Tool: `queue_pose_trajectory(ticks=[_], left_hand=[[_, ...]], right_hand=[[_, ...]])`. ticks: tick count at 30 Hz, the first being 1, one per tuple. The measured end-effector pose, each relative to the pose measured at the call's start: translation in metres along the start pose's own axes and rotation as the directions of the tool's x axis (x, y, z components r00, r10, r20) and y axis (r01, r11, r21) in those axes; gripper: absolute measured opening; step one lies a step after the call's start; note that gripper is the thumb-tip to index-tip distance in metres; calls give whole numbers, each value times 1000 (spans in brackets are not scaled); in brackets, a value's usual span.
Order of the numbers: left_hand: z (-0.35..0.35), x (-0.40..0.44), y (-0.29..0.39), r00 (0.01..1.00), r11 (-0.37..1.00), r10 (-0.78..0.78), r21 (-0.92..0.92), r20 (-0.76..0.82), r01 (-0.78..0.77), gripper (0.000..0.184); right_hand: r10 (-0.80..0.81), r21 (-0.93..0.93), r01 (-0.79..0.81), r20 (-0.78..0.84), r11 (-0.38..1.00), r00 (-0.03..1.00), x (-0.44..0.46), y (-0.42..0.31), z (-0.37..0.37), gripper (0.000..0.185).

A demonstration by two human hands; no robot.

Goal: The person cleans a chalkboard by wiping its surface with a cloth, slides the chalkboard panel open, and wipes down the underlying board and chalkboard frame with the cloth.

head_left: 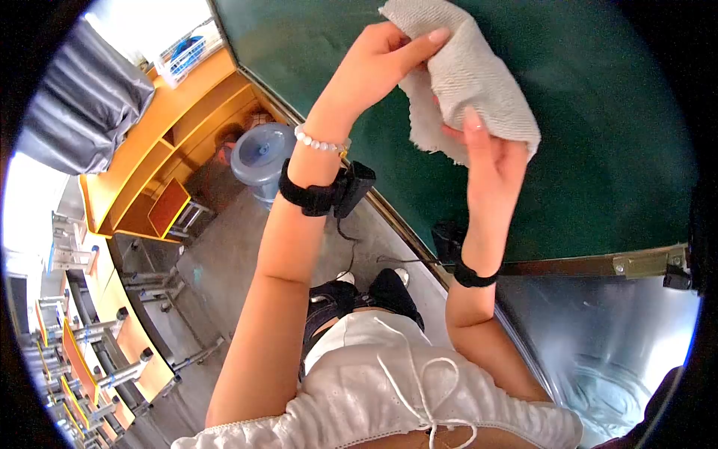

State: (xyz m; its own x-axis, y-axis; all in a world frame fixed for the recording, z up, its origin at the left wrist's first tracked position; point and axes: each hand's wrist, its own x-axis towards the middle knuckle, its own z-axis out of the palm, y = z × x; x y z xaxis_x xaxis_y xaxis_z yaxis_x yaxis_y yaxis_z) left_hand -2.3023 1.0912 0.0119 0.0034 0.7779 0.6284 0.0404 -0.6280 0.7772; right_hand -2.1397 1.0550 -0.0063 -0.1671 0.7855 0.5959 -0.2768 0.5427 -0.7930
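A light grey ribbed cloth (pixel 479 78) is held up in front of the dark green chalkboard (pixel 591 150), folded over with a ragged lower edge. My left hand (pixel 378 71) pinches its upper left part between thumb and fingers. Lower down, my right hand (pixel 490 150) grips the bottom right part, thumb on the near face and the other fingers partly hidden behind the fabric. A beaded bracelet and a black strap with a small box are on my left forearm; another black strap is round my right wrist.
At left, a blue water jug (pixel 263 159) stands by a wooden shelf unit (pixel 161 142) under a grey curtain (pixel 82 97). A white basket (pixel 182 61) sits on the shelf top. Desks (pixel 138 337) line the lower left. A shiny metal surface (pixel 591 337) lies below the board's edge.
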Motion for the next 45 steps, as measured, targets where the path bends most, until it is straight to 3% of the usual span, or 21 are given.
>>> queue_pose_trajectory(ticks=[5, 7, 11, 15, 16, 17, 19, 22, 26, 30, 33, 34, 37, 38, 39, 41, 43, 45], left_hand=[[-19, -11, -26, 991, 989, -137, 55, 8, 136, 30], [-23, -17, -41, 983, 980, -182, 75, -7, 182, 30], [-21, -33, -52, 970, 971, -235, -58, -67, 231, 30], [-24, -54, -69, 913, 918, -395, -5, -105, 396, 30], [-23, -60, -85, 916, 925, -378, -77, -131, 371, 28], [-22, -67, -96, 905, 917, -398, -77, -152, 391, 27], [-24, -77, -112, 881, 902, -431, -73, -196, 425, 26], [-21, -92, -134, 842, 874, -459, 23, -284, 485, 30], [-10, -111, -151, 846, 880, -425, 72, -321, 470, 33], [-9, -130, -168, 827, 782, -506, 274, -244, 560, 37], [3, -122, -120, 875, 793, -463, 376, -141, 480, 35], [10, -117, -108, 905, 830, -409, 363, -119, 424, 32], [31, -95, -64, 938, 867, -345, 370, -36, 333, 28], [38, -85, -38, 942, 884, -335, 352, 19, 307, 21], [46, -76, -19, 977, 915, -211, 357, 21, 190, 19], [62, -62, 10, 999, 929, 47, 368, 8, -47, 15], [68, -48, 24, 953, 858, 298, 421, 60, -295, 10], [77, -34, 38, 892, 790, 449, 444, 51, -423, 10]], right_hand=[[36, -99, -33, 27, 995, 999, -14, 37, 8, 29], [108, -6, -108, 48, 994, 993, -18, 45, 7, 31], [145, -8, -145, 49, 989, 988, -28, 63, 6, 30], [91, -308, -66, 65, 949, 994, -43, 85, 6, 24], [96, -496, -26, 116, 868, 989, -51, 103, 1, 24], [-29, -553, 84, 107, 829, 994, -57, 113, 2, 21], [234, -727, -111, 70, 678, 970, -73, 133, -1, 23], [-38, -709, 115, 124, 695, 992, -89, 159, -4, 19], [254, -754, -82, 115, 651, 960, -113, 189, -18, 17], [118, -667, -34, 81, 744, 990, -126, 166, -28, 19], [79, -603, -58, 9, 796, 997, -132, 138, -33, 18], [1, -612, -15, -24, 790, 1000, -131, 128, -35, 16], [205, -584, -249, -142, 772, 969, -126, 78, -50, 15], [121, -571, -192, -161, 798, 980, -121, 61, -54, 16], [34, -560, -128, -175, 819, 984, -115, 44, -57, 16], [-237, -733, 44, -162, 678, 958, -101, 5, -54, 15], [-422, -835, 147, -110, 531, 900, -96, -16, -54, 19], [-557, -815, 260, -90, 517, 826, -89, -31, -56, 21]])
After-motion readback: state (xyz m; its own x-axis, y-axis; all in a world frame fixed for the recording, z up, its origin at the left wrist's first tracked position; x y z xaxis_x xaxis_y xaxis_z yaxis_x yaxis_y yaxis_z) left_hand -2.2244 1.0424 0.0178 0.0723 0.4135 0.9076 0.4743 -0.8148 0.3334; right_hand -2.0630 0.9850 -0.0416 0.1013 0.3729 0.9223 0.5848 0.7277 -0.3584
